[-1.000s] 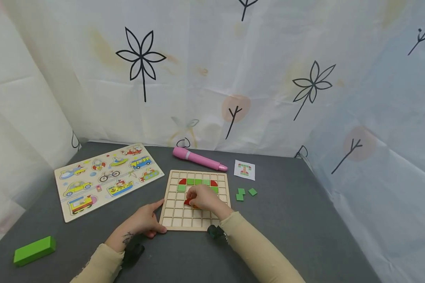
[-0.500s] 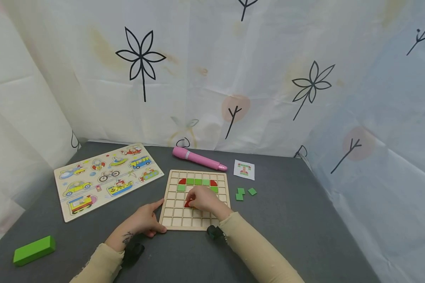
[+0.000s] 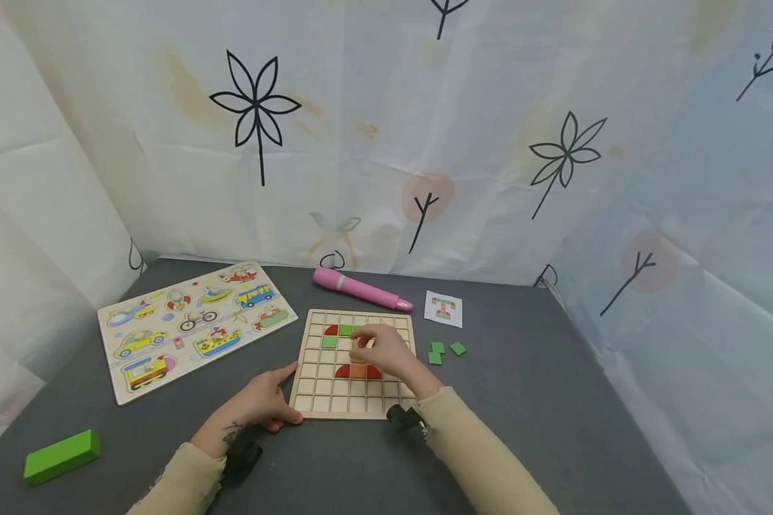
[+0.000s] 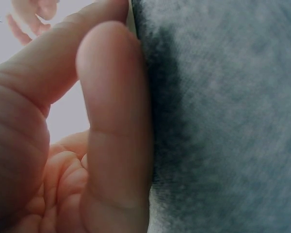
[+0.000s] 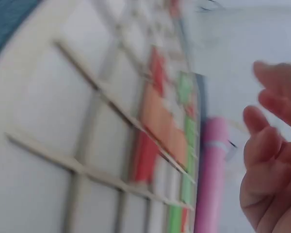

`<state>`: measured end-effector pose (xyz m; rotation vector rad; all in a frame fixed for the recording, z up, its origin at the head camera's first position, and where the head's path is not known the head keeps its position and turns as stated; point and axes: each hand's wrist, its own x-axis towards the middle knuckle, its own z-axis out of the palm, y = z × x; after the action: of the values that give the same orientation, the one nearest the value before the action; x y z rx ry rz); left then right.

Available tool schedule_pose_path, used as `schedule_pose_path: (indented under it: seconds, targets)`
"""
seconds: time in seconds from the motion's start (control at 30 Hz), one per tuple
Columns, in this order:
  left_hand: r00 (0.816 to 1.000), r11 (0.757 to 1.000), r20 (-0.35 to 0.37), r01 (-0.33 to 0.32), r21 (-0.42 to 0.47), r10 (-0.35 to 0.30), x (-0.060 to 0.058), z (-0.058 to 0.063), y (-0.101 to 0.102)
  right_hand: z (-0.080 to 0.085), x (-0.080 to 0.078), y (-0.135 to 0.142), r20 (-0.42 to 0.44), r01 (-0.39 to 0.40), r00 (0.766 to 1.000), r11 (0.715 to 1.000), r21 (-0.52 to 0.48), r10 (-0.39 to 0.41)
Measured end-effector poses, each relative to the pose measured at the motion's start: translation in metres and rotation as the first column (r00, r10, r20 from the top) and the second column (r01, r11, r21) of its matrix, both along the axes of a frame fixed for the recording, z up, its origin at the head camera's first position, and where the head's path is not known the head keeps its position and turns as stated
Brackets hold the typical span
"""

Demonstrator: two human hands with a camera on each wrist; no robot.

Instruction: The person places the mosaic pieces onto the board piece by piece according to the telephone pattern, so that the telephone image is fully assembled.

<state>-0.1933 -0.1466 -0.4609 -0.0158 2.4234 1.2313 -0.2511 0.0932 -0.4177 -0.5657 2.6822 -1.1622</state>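
A wooden grid board (image 3: 312, 413) lies in front of me in the head view. My left hand (image 3: 258, 402) touches its left edge with the index finger and its near left corner with the thumb. Over the board hovers my right hand (image 3: 386, 350), its fingers bent loosely and holding nothing. Just below it sit a red rounded piece (image 3: 343, 371), an orange square (image 3: 358, 371) and another red piece (image 3: 374, 373) side by side. Farther up are green squares (image 3: 329, 342) and a red corner piece (image 3: 331, 330); the right hand hides part of that row.
Several loose green squares (image 3: 436, 347) lie right of the board, below a small pattern card (image 3: 444, 309). A pink pen-shaped stick (image 3: 367, 292) lies behind. At left are a picture puzzle board (image 3: 187, 343) and a green block (image 3: 62, 456).
My right hand has let go of the red piece, which now lies flat beside the orange square. The hand has risen up and to the right. My left hand stays put.
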Motion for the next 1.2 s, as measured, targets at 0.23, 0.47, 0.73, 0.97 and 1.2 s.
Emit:
schedule_pose_path:
  seconds: [0.23,0.47,0.73,0.97,1.2]
  targets:
    - [1.0,1.0,-0.006,-0.004,-0.003,0.004,0.001,0.0,0.001,0.015,-0.006,0.058,0.123,0.233,0.972,0.887,-0.398,-0.2]
    - [1.0,1.0,-0.002,-0.01,-0.003,0.01,0.001,0.0,0.002,0.003,-0.01,0.12,0.249,0.505,0.862,0.705,-0.498,-0.441]
    - [1.0,1.0,0.007,-0.014,-0.001,0.014,0.001,0.0,0.002,-0.027,-0.01,0.154,0.299,0.708,0.706,0.646,-0.286,-0.642]
    - [1.0,1.0,0.014,-0.021,-0.005,0.021,0.001,0.0,0.002,-0.043,-0.008,0.149,0.237,0.736,0.677,0.651,-0.186,-0.697]
    - [1.0,1.0,0.016,-0.02,-0.006,0.02,0.001,0.001,0.002,-0.039,-0.008,0.143,0.146,0.744,0.664,0.668,-0.026,-0.734]
